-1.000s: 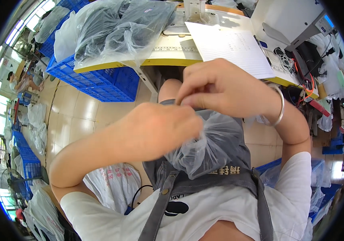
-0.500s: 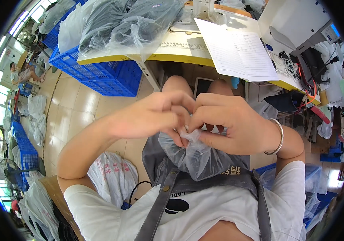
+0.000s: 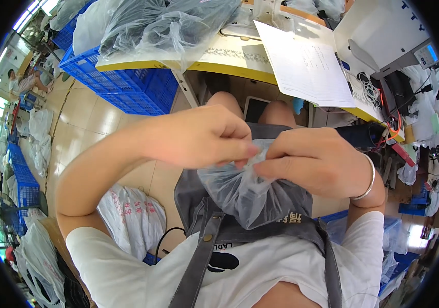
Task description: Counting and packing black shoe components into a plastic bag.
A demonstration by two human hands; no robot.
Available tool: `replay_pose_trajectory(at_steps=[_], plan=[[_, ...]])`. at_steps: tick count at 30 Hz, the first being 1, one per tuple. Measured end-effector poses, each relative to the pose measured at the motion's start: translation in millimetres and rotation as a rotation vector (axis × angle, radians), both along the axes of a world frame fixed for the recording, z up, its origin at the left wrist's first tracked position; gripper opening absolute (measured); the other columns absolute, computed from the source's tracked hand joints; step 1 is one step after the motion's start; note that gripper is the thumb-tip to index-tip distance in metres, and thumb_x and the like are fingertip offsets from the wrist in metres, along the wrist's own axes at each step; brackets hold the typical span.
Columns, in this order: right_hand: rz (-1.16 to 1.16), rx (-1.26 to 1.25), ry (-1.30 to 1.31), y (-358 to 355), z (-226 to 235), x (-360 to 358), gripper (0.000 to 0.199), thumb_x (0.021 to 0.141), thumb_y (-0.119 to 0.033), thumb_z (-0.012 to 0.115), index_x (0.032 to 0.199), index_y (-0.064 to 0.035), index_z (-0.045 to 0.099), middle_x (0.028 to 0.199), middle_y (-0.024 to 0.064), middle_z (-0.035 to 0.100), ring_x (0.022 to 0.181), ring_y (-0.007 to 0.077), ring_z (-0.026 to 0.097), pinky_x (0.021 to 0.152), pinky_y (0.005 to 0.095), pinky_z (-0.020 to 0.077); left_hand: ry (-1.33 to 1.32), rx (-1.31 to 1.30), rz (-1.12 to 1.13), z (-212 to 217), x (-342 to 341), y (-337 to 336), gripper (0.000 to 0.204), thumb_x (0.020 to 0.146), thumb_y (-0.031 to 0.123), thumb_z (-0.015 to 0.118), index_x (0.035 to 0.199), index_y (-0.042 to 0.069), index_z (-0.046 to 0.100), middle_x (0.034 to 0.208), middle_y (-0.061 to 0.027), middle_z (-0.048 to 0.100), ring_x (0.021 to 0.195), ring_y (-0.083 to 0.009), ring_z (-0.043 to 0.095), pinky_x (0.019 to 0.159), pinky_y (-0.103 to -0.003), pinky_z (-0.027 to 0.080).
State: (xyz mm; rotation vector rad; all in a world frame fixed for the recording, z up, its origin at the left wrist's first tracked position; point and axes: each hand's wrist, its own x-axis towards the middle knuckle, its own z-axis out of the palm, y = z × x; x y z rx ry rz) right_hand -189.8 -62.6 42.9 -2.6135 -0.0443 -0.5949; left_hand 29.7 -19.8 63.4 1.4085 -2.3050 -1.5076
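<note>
Over my lap lies a clear plastic bag with something dark inside, its neck gathered between my two hands. My left hand is closed, thumb and index finger pinching at the bag's neck from the left. From the other side, my right hand, below a silver bangle, grips the bunched plastic between thumb and fingers. The hands almost touch at the fingertips. What exactly the bag contains cannot be made out through the plastic. A grey apron spreads beneath the bag.
Ahead stands a work table with a yellow edge, carrying an open notebook and large clear bags of dark goods. Blue crates stand at its left. A white sack rests on the floor to my left. Cables lie at the right.
My hands have drawn slightly apart, the right one shifting rightward. The left fingers have folded into a tighter pinch. The bag stays on my lap, its neck still gathered.
</note>
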Motion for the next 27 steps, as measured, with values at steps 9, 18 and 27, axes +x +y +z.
replay_pose_trajectory(at_steps=[9,18,27], plan=[[0.066,0.030,-0.120,-11.2,7.0,18.8,0.007,0.072,-0.005,0.059,0.076,-0.0024,0.054,0.076,0.0080,0.055,0.067,0.0266,0.055,0.055,0.0344,0.0453,0.673,0.323,0.525,-40.3,-16.5,16.8,0.025,0.091,0.023,0.054,0.083,0.001,0.058,0.059,0.0004,0.052,0.043,-0.0025,0.038,0.040,-0.018,0.024],[-0.108,0.367,-0.090,-17.9,-25.5,12.7,0.015,0.070,0.002,0.067,0.082,-0.0057,0.063,0.079,0.0057,0.063,0.070,0.0207,0.061,0.059,0.0287,0.0480,0.623,0.331,0.271,-36.5,-3.5,22.3,0.018,0.093,0.013,0.048,0.104,-0.001,0.051,0.058,-0.0010,0.053,0.047,-0.0043,0.046,0.042,-0.020,0.034],[-0.195,0.388,-0.311,-5.7,-43.8,13.2,0.015,0.073,0.001,0.066,0.088,-0.0015,0.061,0.078,0.0079,0.062,0.066,0.0212,0.062,0.060,0.0276,0.0489,-0.050,-0.959,0.362,-52.9,-31.1,50.0,0.025,0.073,0.001,0.065,0.095,0.003,0.054,0.062,-0.0091,0.052,0.049,-0.0182,0.052,0.045,-0.030,0.040]])
